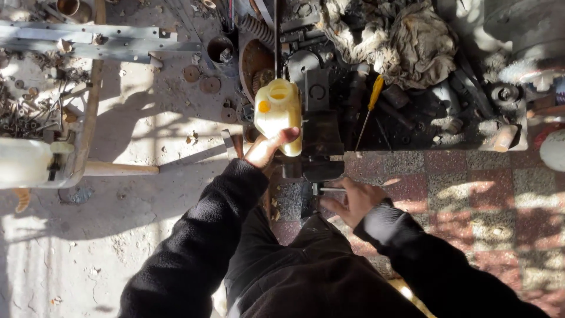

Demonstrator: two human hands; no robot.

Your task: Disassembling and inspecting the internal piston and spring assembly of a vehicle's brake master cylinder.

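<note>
A yellowish plastic container (278, 112) with an orange side cap stands upright against the dark bench vise (321, 126), whose handle (331, 189) sticks out below.

A yellow-handled screwdriver (371, 106) lies on the dark workbench (412, 126), near a heap of dirty rags (391, 35). On the dusty floor to the left – a perforated metal bar (88, 36), rusty round discs (200, 79) and small scattered nuts (23, 118).

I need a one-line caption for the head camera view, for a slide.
Left hand holds a yellowish plastic jug beside a black bench vise while the right hand grips the vise handle.
</note>
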